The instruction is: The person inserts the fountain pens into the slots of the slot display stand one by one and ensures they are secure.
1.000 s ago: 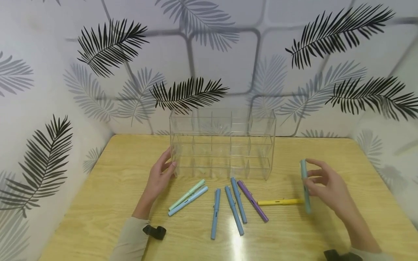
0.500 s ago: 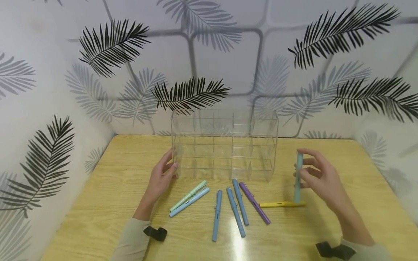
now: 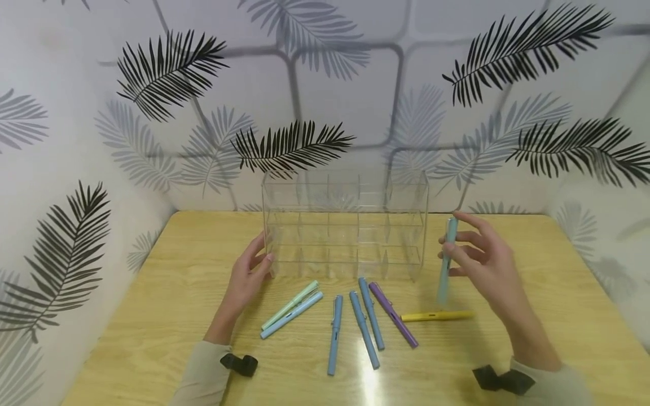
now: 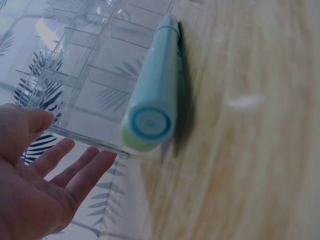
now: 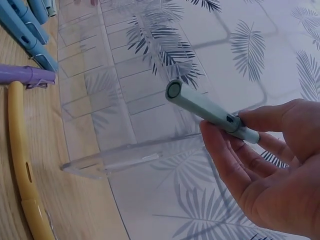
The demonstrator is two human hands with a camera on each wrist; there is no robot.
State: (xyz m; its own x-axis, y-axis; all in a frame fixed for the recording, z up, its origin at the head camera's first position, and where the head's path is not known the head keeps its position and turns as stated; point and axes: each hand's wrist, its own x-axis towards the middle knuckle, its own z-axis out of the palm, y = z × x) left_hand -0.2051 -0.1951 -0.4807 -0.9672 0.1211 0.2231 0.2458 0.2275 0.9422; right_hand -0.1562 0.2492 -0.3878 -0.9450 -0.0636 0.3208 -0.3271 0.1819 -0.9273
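In the head view my right hand (image 3: 479, 254) holds a pale teal capped pen (image 3: 448, 259) nearly upright, to the right of a clear compartmented rack (image 3: 358, 262). The right wrist view has the pen (image 5: 202, 106) pinched between thumb and fingers, its round end toward the rack (image 5: 95, 115). My left hand (image 3: 249, 279) grips the rack's left side panel, the thumb at its front edge and the other fingers along the outside. A yellow pen (image 3: 437, 316) lies on the table below the held pen.
On the wooden table (image 3: 167, 293) in front of the rack lie a purple pen (image 3: 393, 314), several blue pens (image 3: 335, 335), a light blue pen (image 3: 291, 316) and a light green pen (image 3: 284, 309). A leaf-patterned wall (image 3: 345, 101) stands behind.
My right hand has carried the teal pen up and left, from beside the yellow pen's right end toward the rack. The left hand and the pens on the table stay put.
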